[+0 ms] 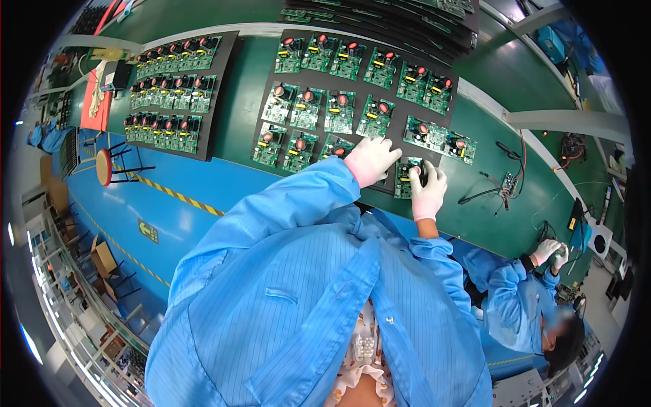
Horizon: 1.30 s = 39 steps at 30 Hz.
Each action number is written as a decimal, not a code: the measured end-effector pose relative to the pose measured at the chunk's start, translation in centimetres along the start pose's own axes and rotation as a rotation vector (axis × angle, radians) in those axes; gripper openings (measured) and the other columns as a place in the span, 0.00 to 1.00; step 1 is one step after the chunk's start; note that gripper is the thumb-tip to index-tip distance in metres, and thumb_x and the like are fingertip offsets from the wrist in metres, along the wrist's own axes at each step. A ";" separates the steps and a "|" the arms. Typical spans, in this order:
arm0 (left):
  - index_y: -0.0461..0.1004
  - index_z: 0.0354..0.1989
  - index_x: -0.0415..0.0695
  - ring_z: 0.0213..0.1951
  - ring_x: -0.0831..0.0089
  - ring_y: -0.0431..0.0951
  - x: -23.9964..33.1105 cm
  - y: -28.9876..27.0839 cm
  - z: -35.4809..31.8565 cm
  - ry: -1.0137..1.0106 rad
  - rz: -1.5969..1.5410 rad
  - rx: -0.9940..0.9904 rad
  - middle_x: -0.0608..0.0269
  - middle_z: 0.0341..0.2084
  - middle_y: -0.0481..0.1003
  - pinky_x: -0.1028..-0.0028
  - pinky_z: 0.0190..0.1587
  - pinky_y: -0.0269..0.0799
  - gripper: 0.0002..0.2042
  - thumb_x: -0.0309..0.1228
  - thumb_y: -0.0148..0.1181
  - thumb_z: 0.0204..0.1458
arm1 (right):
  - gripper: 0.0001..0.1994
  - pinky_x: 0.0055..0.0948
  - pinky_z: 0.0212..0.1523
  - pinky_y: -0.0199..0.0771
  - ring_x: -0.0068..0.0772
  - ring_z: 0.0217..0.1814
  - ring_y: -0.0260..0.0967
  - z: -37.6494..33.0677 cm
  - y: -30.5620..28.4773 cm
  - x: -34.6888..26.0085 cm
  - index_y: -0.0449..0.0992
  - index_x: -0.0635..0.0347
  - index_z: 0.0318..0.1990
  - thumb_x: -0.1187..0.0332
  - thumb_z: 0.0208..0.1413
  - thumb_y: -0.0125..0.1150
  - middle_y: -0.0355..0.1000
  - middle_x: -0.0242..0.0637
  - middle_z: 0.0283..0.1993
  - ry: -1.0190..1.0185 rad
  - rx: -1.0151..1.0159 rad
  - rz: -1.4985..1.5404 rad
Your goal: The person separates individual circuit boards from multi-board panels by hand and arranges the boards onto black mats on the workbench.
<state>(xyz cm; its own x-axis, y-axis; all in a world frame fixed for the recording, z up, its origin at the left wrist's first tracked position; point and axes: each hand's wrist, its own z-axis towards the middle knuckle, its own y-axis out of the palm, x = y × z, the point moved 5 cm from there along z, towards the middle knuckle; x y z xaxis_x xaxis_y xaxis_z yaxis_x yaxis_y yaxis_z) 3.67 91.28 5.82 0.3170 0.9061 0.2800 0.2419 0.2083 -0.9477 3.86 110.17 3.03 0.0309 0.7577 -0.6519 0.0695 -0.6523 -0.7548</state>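
Both my hands wear pale gloves and reach over a black tray [352, 81] on a green bench. Several green circuit boards with red round parts lie on it in rows. My left hand [371, 160] rests flat, fingers spread, on the tray's near edge beside a board [337, 146]. My right hand [427, 184] is closed around a dark round part on the nearest green board [405, 184]. Blue coat sleeves cover both forearms.
A second black tray [220, 102] with more green boards lies to the left. Black cables and a small board [508, 184] lie right of my hands. Another person in a blue coat [522, 305] works at lower right. A stool [105, 166] stands on the blue floor.
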 end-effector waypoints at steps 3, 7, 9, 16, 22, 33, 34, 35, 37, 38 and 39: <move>0.73 0.46 0.49 0.55 0.56 0.71 0.1 1.3 -0.9 0.027 0.014 0.097 0.59 0.52 0.71 0.56 0.55 0.67 0.22 0.38 0.70 0.40 | 0.23 0.27 0.47 0.72 0.33 0.41 0.70 0.0 -0.8 -1.3 0.75 0.57 0.58 0.63 0.55 0.66 0.68 0.40 0.52 -0.062 -0.006 -0.117; 0.72 0.48 0.50 0.61 0.57 0.66 1.0 0.9 -2.8 0.127 0.010 0.209 0.57 0.58 0.67 0.57 0.59 0.64 0.24 0.38 0.69 0.40 | 0.22 0.27 0.43 0.72 0.29 0.37 0.68 -0.7 -0.9 -1.5 0.76 0.51 0.58 0.62 0.54 0.67 0.66 0.36 0.51 -0.063 -0.112 -0.117; 0.72 0.49 0.50 0.62 0.57 0.65 0.8 0.3 -3.9 0.146 -0.072 0.141 0.57 0.59 0.66 0.57 0.59 0.64 0.25 0.38 0.69 0.39 | 0.22 0.27 0.42 0.72 0.28 0.37 0.68 -0.5 -0.3 -1.3 0.76 0.50 0.58 0.61 0.54 0.67 0.67 0.35 0.50 -0.054 -0.095 -0.118; 0.71 0.54 0.49 0.61 0.56 0.66 -0.6 -1.7 -5.5 0.138 -0.065 0.150 0.59 0.61 0.66 0.57 0.61 0.65 0.27 0.31 0.67 0.41 | 0.21 0.31 0.47 0.73 0.33 0.44 0.72 5.0 -4.0 -2.2 0.75 0.47 0.56 0.60 0.54 0.65 0.67 0.35 0.53 -0.162 0.228 -0.289; 0.69 0.58 0.46 0.57 0.56 0.70 1.6 -1.8 -3.2 -0.021 -0.595 0.324 0.58 0.57 0.69 0.63 0.57 0.68 0.31 0.30 0.66 0.40 | 0.16 0.32 0.46 0.73 0.38 0.42 0.73 12.6 -5.3 2.2 0.78 0.50 0.49 0.61 0.52 0.66 0.72 0.37 0.47 -0.113 -0.007 -0.274; 0.68 0.59 0.40 0.51 0.60 0.75 0.9 -2.5 2.7 -0.578 -1.165 0.557 0.47 0.50 0.73 0.67 0.55 0.70 0.38 0.39 0.73 0.34 | 0.12 0.24 0.32 0.72 0.29 0.28 0.69 2.0 -10.6 -4.8 0.79 0.61 0.40 0.71 0.47 0.72 0.73 0.34 0.35 -0.150 0.132 -0.148; 0.70 0.58 0.40 0.49 0.60 0.76 1.2 -3.3 3.0 -0.582 -1.197 0.395 0.48 0.48 0.74 0.67 0.54 0.71 0.37 0.39 0.73 0.34 | 0.12 0.24 0.32 0.72 0.29 0.28 0.69 0.8 -11.1 -4.9 0.79 0.61 0.40 0.71 0.47 0.72 0.73 0.34 0.35 -0.159 0.132 -0.142; 0.71 0.57 0.40 0.47 0.60 0.77 1.6 -3.9 3.2 -0.578 -1.227 0.227 0.49 0.46 0.76 0.67 0.53 0.72 0.36 0.39 0.73 0.35 | 0.14 0.25 0.34 0.73 0.29 0.30 0.70 -0.1 -11.3 -4.4 0.79 0.61 0.42 0.70 0.46 0.73 0.74 0.35 0.36 -0.072 0.070 -0.135; 0.72 0.56 0.40 0.44 0.60 0.78 2.3 -4.9 2.9 -0.572 -1.245 0.060 0.50 0.45 0.77 0.67 0.52 0.73 0.35 0.39 0.73 0.35 | 0.17 0.25 0.36 0.73 0.29 0.31 0.71 -0.3 -11.3 -4.1 0.79 0.62 0.44 0.70 0.46 0.73 0.74 0.35 0.38 0.013 0.009 -0.122; 0.73 0.54 0.40 0.44 0.61 0.78 2.7 -5.8 2.2 -0.540 -1.259 0.087 0.51 0.43 0.77 0.68 0.52 0.72 0.33 0.38 0.73 0.35 | 0.18 0.25 0.38 0.73 0.29 0.32 0.72 -0.1 -11.6 -4.8 0.78 0.62 0.45 0.70 0.45 0.74 0.75 0.35 0.38 -0.097 0.000 -0.113; 0.74 0.53 0.40 0.44 0.63 0.77 3.4 -6.3 1.3 -0.506 -1.273 0.103 0.52 0.42 0.78 0.69 0.52 0.72 0.32 0.38 0.73 0.36 | 0.20 0.25 0.39 0.73 0.30 0.33 0.72 -0.2 -12.1 -5.4 0.77 0.63 0.46 0.70 0.44 0.74 0.75 0.36 0.39 -0.197 -0.008 -0.108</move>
<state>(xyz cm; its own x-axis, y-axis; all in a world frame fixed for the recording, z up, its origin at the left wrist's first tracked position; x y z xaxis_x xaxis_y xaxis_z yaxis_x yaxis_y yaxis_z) 2.05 93.50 12.55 -0.4419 0.0997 0.8915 0.0356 0.9950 -0.0936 3.05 113.96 15.66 -0.1722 0.8035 -0.5699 0.0698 -0.5671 -0.8207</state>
